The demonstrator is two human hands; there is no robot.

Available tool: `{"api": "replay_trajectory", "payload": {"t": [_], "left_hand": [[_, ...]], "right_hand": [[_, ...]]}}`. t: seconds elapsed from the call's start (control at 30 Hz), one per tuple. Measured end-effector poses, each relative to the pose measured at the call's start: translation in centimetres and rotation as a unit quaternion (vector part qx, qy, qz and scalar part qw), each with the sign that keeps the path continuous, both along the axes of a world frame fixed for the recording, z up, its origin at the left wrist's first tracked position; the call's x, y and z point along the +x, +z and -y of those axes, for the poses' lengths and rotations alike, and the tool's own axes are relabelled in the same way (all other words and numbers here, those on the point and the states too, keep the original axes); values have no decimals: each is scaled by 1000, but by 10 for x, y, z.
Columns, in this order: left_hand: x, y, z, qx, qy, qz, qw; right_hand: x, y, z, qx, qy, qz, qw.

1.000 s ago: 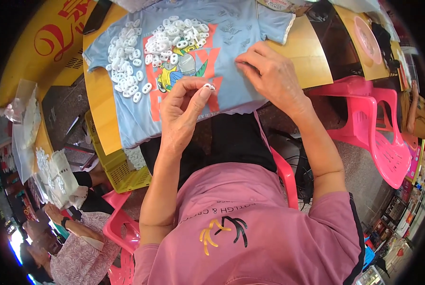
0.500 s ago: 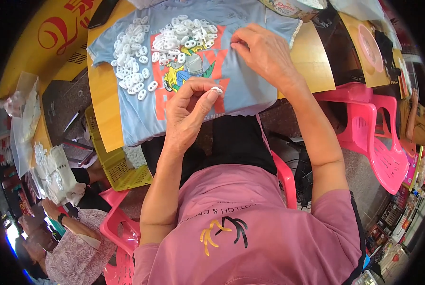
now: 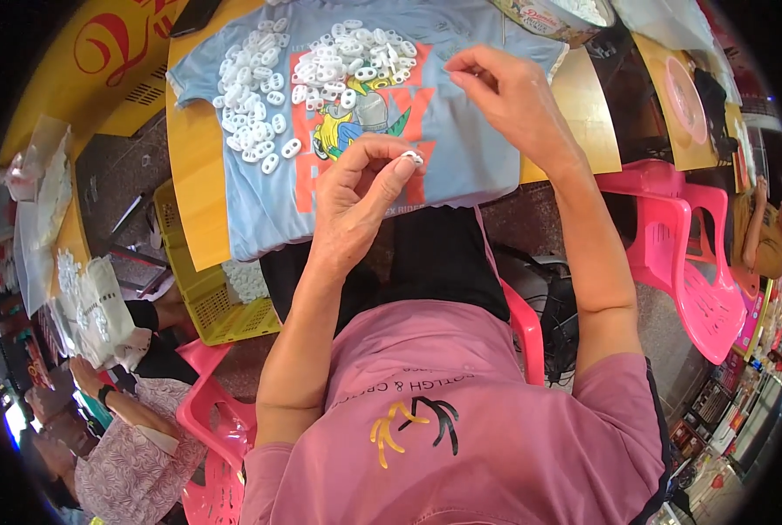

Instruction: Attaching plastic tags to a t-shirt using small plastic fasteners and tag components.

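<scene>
My left hand (image 3: 353,197) is raised over the front part of a pale blue T-shirt (image 3: 474,157) with a colourful cartoon print. Its thumb and forefinger pinch a small white oval piece with two holes (image 3: 413,158). Over the shirt's right side, my right hand (image 3: 527,109) has thumb and forefinger tips close together; anything between them is too small to make out. Small dark bits (image 3: 448,35) lie on the cloth beyond that hand. Two heaps of similar white pieces rest on the shirt, a left heap (image 3: 255,96) and a middle heap (image 3: 347,61).
The shirt covers much of a yellow wooden table (image 3: 200,210). A round tub (image 3: 544,19) with white pieces stands at the far right. A yellow crate (image 3: 207,306) is below left, pink chairs (image 3: 662,227) to the right, and another person (image 3: 137,446) sits lower left.
My right hand has shifted slightly right and away, its thumb and forefinger now straighter. The left hand still pinches the white piece. The whole view has shifted a little.
</scene>
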State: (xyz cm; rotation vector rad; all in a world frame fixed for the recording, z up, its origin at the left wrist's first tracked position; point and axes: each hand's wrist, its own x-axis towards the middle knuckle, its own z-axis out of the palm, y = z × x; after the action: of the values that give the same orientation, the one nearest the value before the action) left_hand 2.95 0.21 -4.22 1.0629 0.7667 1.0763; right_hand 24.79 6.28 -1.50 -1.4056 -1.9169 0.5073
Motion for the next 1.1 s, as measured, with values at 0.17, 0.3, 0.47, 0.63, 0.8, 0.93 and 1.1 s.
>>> {"api": "replay_trajectory", "payload": {"t": [0.17,0.3,0.47,0.63,0.8,0.93,1.1], "left_hand": [[0,-1,-1,0,-5,4,1000],[0,-2,-1,21,0,-6,1000],[1,-1,-1,8,-3,6,1000],[0,-1,-1,12,-5,-4,1000],[0,1,-1,-9,0,-24,1000],[2,7,-1,-45,8,-42,998],[10,18,-1,-66,33,-68,995]], "right_hand": [[1,0,15,-101,-28,-93,990],[5,1,19,-175,-30,-163,971],[7,-1,21,-212,-5,-225,951],[6,-1,23,-221,9,-272,937],[2,1,28,-228,11,-312,922],[-1,3,31,-234,16,-335,912],[-1,3,34,-244,24,-371,896]]}}
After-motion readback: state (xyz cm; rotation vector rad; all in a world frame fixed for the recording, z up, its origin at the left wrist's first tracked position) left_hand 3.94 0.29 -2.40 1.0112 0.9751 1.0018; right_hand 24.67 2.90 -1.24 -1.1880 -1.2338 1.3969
